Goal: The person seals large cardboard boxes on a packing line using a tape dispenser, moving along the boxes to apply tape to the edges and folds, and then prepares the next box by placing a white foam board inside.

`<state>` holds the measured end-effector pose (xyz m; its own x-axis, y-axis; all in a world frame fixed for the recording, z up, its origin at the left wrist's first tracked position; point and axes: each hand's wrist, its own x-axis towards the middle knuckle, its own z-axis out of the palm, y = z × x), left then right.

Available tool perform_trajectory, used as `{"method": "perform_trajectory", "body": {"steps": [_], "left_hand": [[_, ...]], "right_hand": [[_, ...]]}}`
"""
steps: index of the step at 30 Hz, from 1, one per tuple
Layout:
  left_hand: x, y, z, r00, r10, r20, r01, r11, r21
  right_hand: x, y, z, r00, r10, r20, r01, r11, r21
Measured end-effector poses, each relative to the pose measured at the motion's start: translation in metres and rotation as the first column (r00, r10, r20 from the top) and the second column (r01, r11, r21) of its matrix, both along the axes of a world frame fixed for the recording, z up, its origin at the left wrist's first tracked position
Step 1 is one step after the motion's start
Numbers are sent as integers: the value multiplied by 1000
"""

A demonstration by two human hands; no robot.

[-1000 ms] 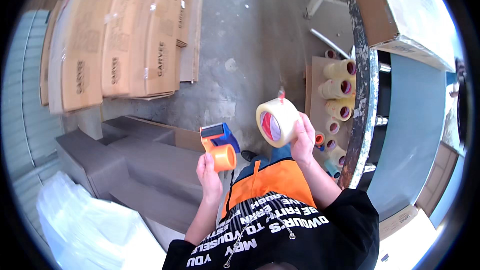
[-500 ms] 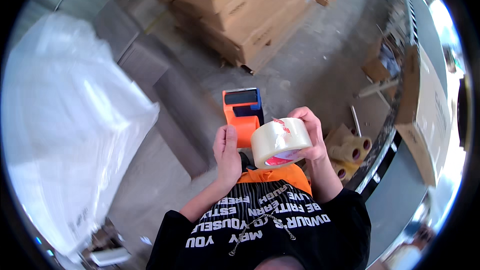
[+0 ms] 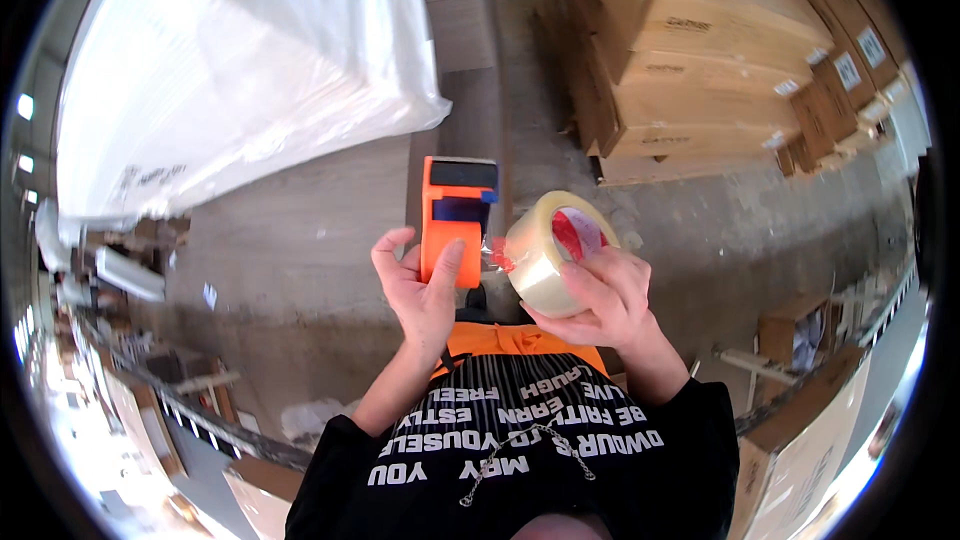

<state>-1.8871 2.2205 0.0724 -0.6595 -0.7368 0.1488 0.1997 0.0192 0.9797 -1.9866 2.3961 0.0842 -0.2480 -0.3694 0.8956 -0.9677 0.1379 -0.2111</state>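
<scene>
An orange and blue tape dispenser stands upright in my left hand, the thumb pressed on its near end and the fingers behind it. Just to its right, my right hand grips a wide roll of clear packing tape. The roll is tilted so that its red and white inner core shows. A short loose end of tape with red marks sticks out from the roll toward the dispenser. Roll and dispenser look slightly apart; whether the tape end touches the dispenser I cannot tell.
A large bundle wrapped in white plastic stands at the far left. Stacked brown cartons rise at the far right. Grey floor lies between. At the lower right are an open carton and a carton on a conveyor.
My view has swung right to left across the floor, bringing the wrapped bundle farther ahead. My right hand has turned the roll, so its core now faces up, and the loose tape end points at the dispenser.
</scene>
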Motion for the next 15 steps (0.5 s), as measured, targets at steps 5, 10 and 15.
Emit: {"method": "perform_trajectory", "body": {"steps": [5,10,15], "left_hand": [[40,-36,29,911,-43,411,309,731,-609],[76,-35,28,838,4,545,397,681,-616],[127,-32,17,881,203,427,-180,979,-93]], "right_hand": [[-13,-17,0,869,359,342,-406,911,77],[-8,-52,-15,732,550,402,-637,762,116],[-9,-79,-25,648,622,440,-709,704,50]]}}
